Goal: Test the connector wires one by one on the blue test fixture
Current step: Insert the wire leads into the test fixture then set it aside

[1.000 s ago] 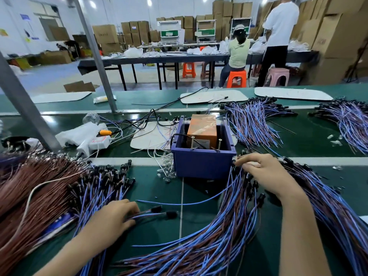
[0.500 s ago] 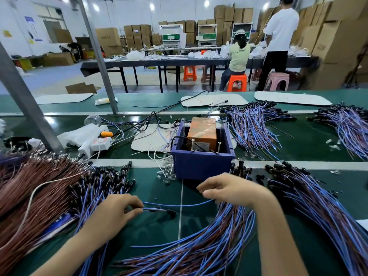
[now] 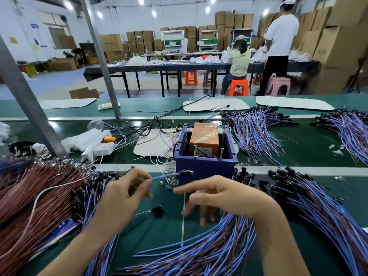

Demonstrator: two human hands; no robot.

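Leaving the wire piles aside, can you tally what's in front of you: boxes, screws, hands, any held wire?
blue box: 1
orange box: 1
upright screws: 2
hands: 2
held wire: 1
Total: 7

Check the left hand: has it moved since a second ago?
Yes. The left hand has lifted its wire up and right, toward the blue test fixture.

Glossy blue plastic test fixture point(image 3: 205, 170); smooth, faintly shiny green bench point(image 3: 310, 152).
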